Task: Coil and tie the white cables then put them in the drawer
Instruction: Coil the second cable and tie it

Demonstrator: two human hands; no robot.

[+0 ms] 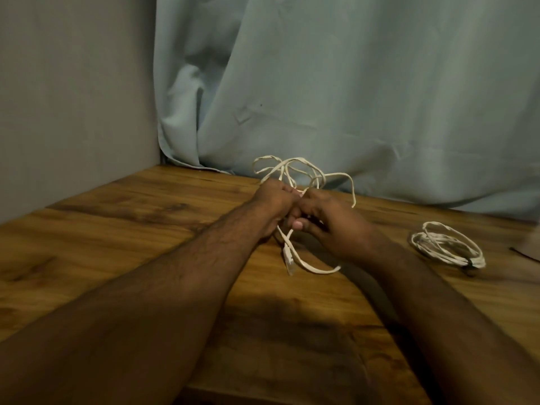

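A loose white cable is bunched in both hands above the middle of the wooden table. My left hand grips its loops in a fist. My right hand pinches the same cable right beside the left hand. Loops stick out behind the hands toward the curtain. A plug end and one loop hang down in front onto the table. A second white cable lies coiled on the table at the right, bound with a dark tie at its near end. No drawer is in view.
A pale curtain hangs along the back edge of the table. A grey wall closes the left side. A thin dark strip lies at the far right edge of the table.
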